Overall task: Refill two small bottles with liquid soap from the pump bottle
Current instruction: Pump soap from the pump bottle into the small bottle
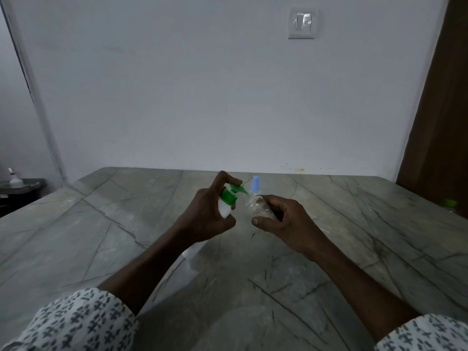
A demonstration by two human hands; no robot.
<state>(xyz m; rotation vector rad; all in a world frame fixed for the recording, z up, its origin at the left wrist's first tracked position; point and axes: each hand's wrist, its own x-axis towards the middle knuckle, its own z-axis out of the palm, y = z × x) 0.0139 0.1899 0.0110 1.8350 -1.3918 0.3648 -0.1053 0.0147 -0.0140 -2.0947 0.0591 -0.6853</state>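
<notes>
Well, far off to the left, past the left edge of the counter (101, 236), a little white bottle (14, 179) sits on a dark side table (27, 186); the counter is grey stone with dark lines. Near the middle of the counter, closer to its far edge, the left hand (207, 214) is wrapped round the pump bottle (225, 209); the bottle is white with a green pump top (231, 192), and one finger (226, 177) rests on top of the pump; the bottle leans, and I cannot tell if its bottom touches the counter. The green spout points right, to the mouth of a small clear bottle (257, 206); the right hand (286, 219) holds that bottle tipped, with thumb and fingers curled round it; just behind them stands a second small bottle (255, 184) with a blue cap. By the counter's right edge is a blurry green thing (450, 203); I cannot tell what it is.
</notes>
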